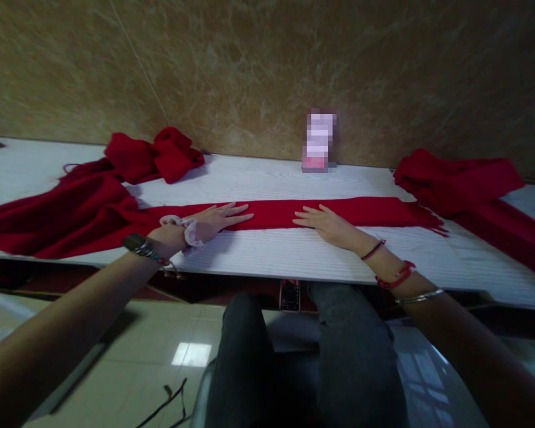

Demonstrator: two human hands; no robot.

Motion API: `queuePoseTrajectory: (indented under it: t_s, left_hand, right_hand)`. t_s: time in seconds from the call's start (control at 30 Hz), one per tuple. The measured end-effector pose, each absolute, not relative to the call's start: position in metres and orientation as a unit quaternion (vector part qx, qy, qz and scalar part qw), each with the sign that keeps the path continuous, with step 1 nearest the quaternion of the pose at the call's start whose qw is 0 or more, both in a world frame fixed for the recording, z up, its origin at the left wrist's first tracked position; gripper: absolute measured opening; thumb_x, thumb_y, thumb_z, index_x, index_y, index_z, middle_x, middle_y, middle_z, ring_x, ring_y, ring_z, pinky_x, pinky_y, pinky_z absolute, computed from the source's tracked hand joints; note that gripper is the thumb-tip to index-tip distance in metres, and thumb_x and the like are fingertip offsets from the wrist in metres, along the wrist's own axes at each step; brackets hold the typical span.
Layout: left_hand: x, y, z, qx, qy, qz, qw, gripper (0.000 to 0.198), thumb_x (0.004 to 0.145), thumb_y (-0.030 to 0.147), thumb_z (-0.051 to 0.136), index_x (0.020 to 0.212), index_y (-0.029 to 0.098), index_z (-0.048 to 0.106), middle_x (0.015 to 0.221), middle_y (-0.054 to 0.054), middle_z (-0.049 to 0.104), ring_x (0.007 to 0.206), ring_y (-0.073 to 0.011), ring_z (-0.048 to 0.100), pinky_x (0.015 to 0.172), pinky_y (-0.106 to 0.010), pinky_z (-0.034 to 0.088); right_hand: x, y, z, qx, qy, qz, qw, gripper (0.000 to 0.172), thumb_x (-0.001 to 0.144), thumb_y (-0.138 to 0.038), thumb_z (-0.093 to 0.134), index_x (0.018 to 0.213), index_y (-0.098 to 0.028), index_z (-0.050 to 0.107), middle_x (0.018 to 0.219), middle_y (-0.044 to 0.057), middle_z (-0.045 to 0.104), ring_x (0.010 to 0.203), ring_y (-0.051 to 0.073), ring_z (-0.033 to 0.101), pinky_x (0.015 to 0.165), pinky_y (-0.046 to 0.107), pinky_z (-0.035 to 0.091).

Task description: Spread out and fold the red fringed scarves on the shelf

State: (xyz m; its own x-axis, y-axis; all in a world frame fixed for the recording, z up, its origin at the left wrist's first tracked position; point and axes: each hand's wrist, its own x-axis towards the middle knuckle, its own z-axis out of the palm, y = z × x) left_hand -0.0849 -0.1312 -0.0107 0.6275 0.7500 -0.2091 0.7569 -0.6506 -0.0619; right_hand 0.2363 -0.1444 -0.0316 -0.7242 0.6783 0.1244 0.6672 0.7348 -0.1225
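A long red scarf [271, 215] lies in a flat, narrow strip across the white table [258, 178]. Its fringed end is at the right, and its left part spreads out wide and wrinkled. My left hand [220, 219] rests flat on the strip left of the middle, fingers spread and pointing right. On the strip further right lies my right hand [327, 224], also flat with fingers apart, pointing left. Bare red cloth shows between the two hands. Neither hand grips anything.
A crumpled red cloth [154, 157] lies at the back left, another red scarf [459, 181] at the right. A blurred-out upright object [320, 141] stands by the marble-patterned wall [232, 77]. Below the table's front edge is a phone [289, 295], near my legs.
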Motion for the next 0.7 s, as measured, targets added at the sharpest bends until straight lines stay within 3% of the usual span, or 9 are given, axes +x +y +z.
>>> queuePoseTrajectory:
  t_s: [0.13, 0.27, 0.53, 0.7]
  left_hand:
    - [-0.073, -0.137, -0.001, 0.899, 0.426, -0.099, 0.024, 0.066, 0.071, -0.004, 0.029, 0.133, 0.018, 0.036, 0.143, -0.004, 0.026, 0.131, -0.0214, 0.023, 0.101, -0.035, 0.029]
    - [-0.062, -0.142, -0.002, 0.909, 0.412, -0.062, 0.035, 0.055, 0.079, 0.000, 0.026, 0.130, 0.015, 0.039, 0.142, -0.003, 0.029, 0.130, -0.0154, 0.026, 0.104, -0.030, 0.024]
    - [-0.077, -0.135, -0.020, 0.917, 0.393, -0.057, 0.050, 0.054, 0.082, 0.009, 0.027, 0.135, 0.021, 0.033, 0.142, -0.003, 0.029, 0.133, -0.0179, 0.017, 0.105, -0.038, 0.021]
    - [-0.081, -0.140, -0.010, 0.927, 0.367, 0.020, 0.079, 0.059, 0.080, 0.003, 0.019, 0.134, 0.018, 0.035, 0.143, -0.002, 0.028, 0.133, -0.0115, 0.017, 0.106, -0.031, 0.020]
  right_hand:
    - [0.237, -0.145, -0.032, -0.356, -0.930, 0.032, 0.089, 0.050, 0.084, -0.008, 0.035, 0.129, -0.029, 0.041, 0.137, -0.002, 0.041, 0.129, 0.015, 0.028, 0.105, 0.048, 0.021]
    - [0.237, -0.144, -0.034, -0.362, -0.925, 0.044, 0.103, 0.049, 0.084, -0.007, 0.034, 0.127, -0.029, 0.043, 0.135, -0.002, 0.044, 0.128, 0.014, 0.030, 0.105, 0.048, 0.021]
    - [0.238, -0.145, -0.032, -0.366, -0.920, 0.080, 0.119, 0.046, 0.086, -0.007, 0.034, 0.125, -0.029, 0.046, 0.132, -0.001, 0.047, 0.128, 0.014, 0.031, 0.106, 0.049, 0.020]
    - [0.240, -0.143, -0.031, -0.367, -0.913, 0.114, 0.140, 0.042, 0.089, -0.010, 0.030, 0.125, -0.025, 0.046, 0.132, 0.001, 0.047, 0.128, 0.014, 0.032, 0.106, 0.050, 0.019]
